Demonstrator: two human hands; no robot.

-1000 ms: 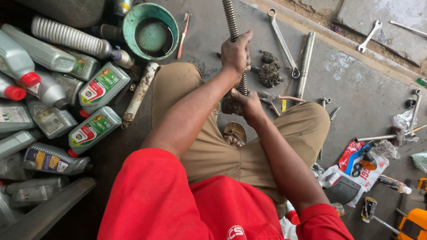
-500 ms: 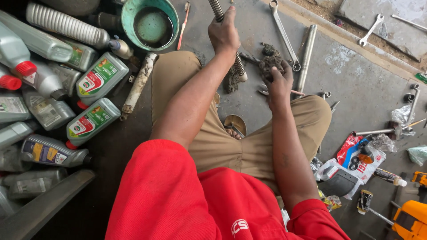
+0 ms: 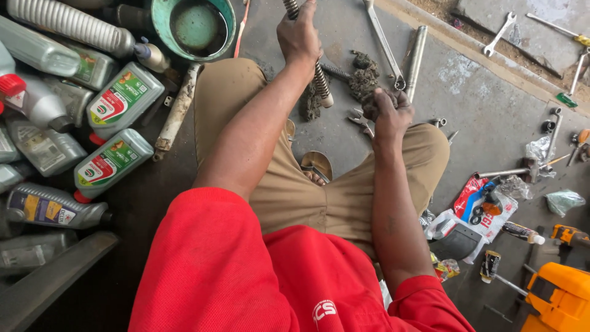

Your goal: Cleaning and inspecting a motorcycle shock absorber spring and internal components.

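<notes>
Since a second before, the right hand [image 3: 388,114] had left the coil spring [image 3: 319,77], gripped upright at twelve o'clock by the left hand [image 3: 299,35], and closed on a greasy rag [image 3: 367,83] at one o'clock.

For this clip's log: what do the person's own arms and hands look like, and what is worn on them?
Both hands are bare: the left hand and right hand wear no gloves, and no rings, watch or bracelet are visible. Both forearms are bare to above the elbow. The red short-sleeved shirt covers only the upper arms; a small white printed mark sits on its front. The fingers look smeared with dark grime.
</notes>
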